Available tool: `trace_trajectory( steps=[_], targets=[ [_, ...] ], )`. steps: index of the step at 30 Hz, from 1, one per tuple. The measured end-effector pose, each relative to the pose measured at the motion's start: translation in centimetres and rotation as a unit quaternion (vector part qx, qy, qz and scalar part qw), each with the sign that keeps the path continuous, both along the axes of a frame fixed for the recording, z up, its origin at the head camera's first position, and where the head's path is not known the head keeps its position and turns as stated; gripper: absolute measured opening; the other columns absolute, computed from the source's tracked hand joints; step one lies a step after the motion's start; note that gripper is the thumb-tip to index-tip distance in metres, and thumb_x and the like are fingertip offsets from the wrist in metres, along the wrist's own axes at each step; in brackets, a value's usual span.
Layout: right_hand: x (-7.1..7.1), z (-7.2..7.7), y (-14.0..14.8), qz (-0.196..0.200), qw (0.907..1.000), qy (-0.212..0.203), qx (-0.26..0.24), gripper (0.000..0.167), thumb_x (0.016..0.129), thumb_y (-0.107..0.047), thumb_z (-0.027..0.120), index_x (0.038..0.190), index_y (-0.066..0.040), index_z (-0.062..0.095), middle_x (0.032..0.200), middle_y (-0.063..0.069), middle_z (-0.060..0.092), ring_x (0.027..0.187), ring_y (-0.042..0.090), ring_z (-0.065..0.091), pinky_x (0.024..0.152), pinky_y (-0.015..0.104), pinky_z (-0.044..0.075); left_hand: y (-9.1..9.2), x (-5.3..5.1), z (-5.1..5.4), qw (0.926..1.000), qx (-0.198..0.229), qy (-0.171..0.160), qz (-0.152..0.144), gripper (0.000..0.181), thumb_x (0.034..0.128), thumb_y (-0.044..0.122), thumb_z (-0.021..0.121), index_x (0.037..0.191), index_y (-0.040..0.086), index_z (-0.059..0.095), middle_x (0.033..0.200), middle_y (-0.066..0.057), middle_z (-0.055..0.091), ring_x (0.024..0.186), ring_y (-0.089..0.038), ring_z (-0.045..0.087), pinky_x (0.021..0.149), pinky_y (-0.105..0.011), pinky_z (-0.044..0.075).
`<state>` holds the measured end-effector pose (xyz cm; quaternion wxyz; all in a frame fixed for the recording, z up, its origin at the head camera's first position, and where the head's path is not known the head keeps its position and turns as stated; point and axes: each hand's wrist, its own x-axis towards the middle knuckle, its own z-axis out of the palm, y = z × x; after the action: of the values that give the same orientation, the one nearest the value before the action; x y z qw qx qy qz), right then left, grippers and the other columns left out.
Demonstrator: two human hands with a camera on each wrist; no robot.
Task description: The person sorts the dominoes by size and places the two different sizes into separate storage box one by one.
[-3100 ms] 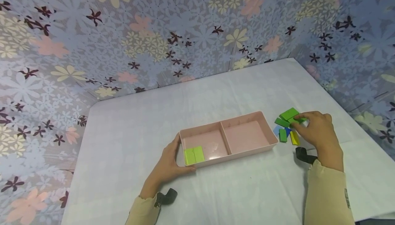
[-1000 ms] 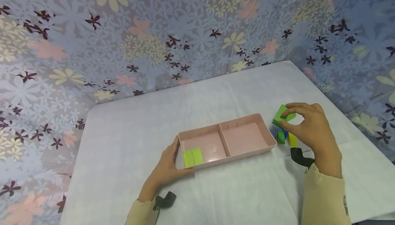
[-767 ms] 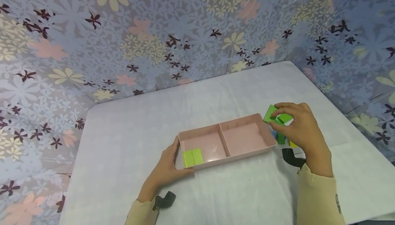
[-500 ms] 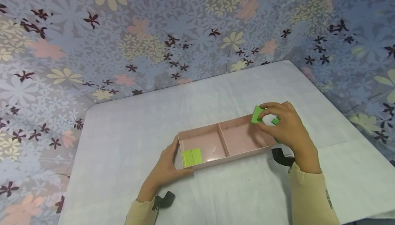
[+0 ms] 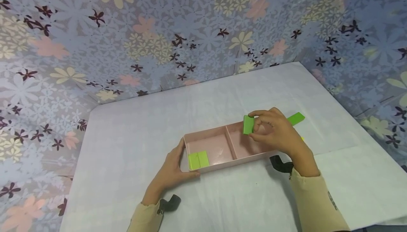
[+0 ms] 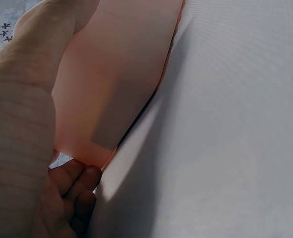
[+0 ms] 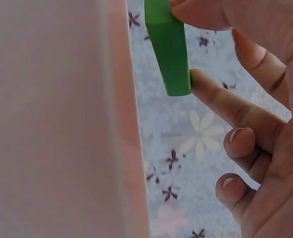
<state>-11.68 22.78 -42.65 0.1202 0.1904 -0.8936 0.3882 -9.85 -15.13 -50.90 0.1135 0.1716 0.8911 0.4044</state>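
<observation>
A pink two-compartment tray sits on the white cloth. My left hand holds its left end, thumb along the front wall and fingers at the short side; the left wrist view shows those fingers curled by the tray's wall. Over the right compartment, my right hand pinches a green block between thumb and fingers. Seen from the right wrist, the green block is upright beside the tray's pink wall. Yellow-green blocks lie side by side in the left compartment's front corner.
Right of the tray, another green block and a sliver of yellow show past the right hand, which hides the rest of the pile. Flower-patterned fabric rises behind the white-covered table.
The right hand picked a green block from the pile and moved it left, over the tray's right compartment. The left hand and tray stayed nearly in place.
</observation>
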Motion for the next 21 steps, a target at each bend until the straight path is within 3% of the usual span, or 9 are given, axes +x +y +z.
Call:
trace_trajectory(
  steps=[9, 16, 21],
  targets=[
    [-0.2, 0.1, -1.8, 0.036, 0.9993, -0.005, 0.01, 0.04, 0.072, -0.012, 0.09, 0.069, -0.03, 0.054, 0.125, -0.001, 0.069, 0.093, 0.01, 0.047, 0.08, 0.033, 0.038, -0.1, -0.1, -0.1, 0.9998, 0.01, 0.016, -0.007, 0.134, 0.0657, 0.056, 0.089, 0.163, 0.026, 0.003, 0.167, 0.003, 0.019, 0.153, -0.025, 0.021, 0.121, -0.053, 0.02],
    [-0.4, -0.2, -2.9, 0.061, 0.9981, -0.008, -0.002, 0.041, 0.072, -0.011, 0.089, 0.069, -0.03, 0.053, 0.127, -0.003, 0.069, 0.09, 0.01, 0.046, 0.08, 0.034, 0.037, -0.1, -0.1, 0.0, 0.9997, 0.013, 0.016, -0.014, 0.134, 0.0661, 0.056, 0.089, 0.163, 0.02, 0.004, 0.167, 0.002, 0.017, 0.153, -0.025, 0.02, 0.121, -0.052, 0.019],
    [-0.6, -0.5, -4.0, 0.079, 0.9953, 0.047, 0.032, 0.04, 0.071, -0.019, 0.09, 0.066, -0.031, 0.052, 0.121, -0.007, 0.071, 0.083, 0.006, 0.049, 0.07, 0.029, 0.039, 0.0, -0.3, 0.0, 0.9995, 0.008, 0.022, -0.02, 0.134, 0.0666, 0.057, 0.088, 0.163, 0.017, 0.004, 0.168, 0.002, 0.016, 0.153, -0.025, 0.02, 0.121, -0.051, 0.019]
  ],
)
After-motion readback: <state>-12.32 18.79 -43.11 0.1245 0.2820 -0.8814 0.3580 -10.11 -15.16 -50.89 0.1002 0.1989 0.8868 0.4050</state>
